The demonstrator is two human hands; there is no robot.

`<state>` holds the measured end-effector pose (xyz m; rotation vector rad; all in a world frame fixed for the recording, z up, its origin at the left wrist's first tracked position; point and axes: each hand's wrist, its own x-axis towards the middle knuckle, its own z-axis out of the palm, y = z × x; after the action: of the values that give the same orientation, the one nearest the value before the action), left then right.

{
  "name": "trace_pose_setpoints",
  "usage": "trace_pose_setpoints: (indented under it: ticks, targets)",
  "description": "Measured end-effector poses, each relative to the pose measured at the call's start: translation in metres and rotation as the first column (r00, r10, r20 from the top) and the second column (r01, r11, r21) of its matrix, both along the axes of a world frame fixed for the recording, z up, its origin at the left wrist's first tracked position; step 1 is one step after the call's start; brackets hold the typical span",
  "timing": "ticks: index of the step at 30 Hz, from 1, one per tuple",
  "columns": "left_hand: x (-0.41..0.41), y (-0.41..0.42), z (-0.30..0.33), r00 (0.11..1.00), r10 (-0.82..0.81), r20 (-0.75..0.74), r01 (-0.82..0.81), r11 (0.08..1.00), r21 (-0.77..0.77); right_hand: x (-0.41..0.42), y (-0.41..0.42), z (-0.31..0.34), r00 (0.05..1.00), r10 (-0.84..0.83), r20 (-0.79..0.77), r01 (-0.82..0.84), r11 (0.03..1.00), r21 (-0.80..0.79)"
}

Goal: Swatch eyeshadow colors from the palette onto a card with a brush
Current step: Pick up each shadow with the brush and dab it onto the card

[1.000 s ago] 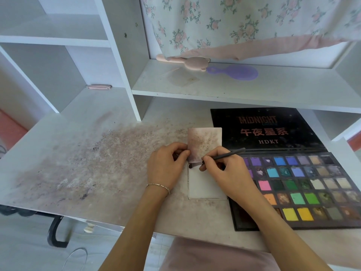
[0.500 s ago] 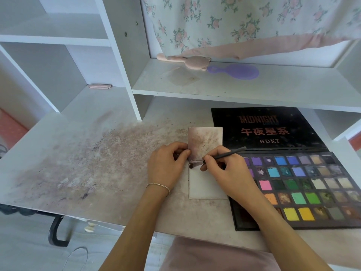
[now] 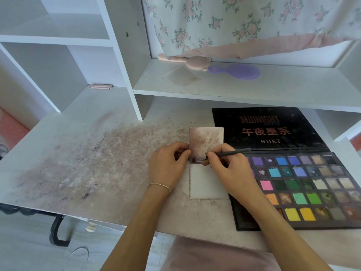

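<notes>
A pink-stained card point(image 3: 207, 141) lies on the desk, with a white card point(image 3: 205, 182) just below it. My left hand point(image 3: 166, 169) pinches the stained card at its lower left corner. My right hand point(image 3: 228, 169) pinches a thin dark brush point(image 3: 232, 152) near its head. The bristles touch the stained card's lower edge, close to my left thumb. The open eyeshadow palette point(image 3: 304, 184) lies to the right with several coloured pans, partly hidden under my right wrist.
The palette's black lid point(image 3: 263, 132) lies flat behind the pans. Pinkish powder stains spread over the desk point(image 3: 97, 163) on the left. A pink brush point(image 3: 187, 60) and a purple hairbrush point(image 3: 240, 71) lie on the shelf above. A pink clip point(image 3: 100, 86) sits at the back left.
Nothing plainly moves. Both hands stay where they were and the brush tip keeps to the stained card's lower edge.
</notes>
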<state>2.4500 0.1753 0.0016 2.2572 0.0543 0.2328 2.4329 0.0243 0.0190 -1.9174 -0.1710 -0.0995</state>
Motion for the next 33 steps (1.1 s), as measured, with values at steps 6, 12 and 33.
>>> trace_pose_setpoints:
  ticks: [6,12,33]
  targets:
    - [0.001,0.001,-0.001,1.000,0.010,-0.007,-0.010,1.000,-0.001,-0.002,-0.005,0.009,0.999,-0.040,0.022,0.035,0.981,0.189]
    - [0.000,0.001,0.000,1.000,0.021,-0.015,-0.021,1.000,-0.009,-0.006,-0.033,0.021,0.996,-0.063,0.060,0.048,0.972,0.228]
    - [-0.001,-0.001,0.001,0.999,0.029,-0.013,-0.029,0.999,-0.018,-0.021,-0.086,0.008,0.985,-0.167,0.032,0.170,0.977,-0.129]
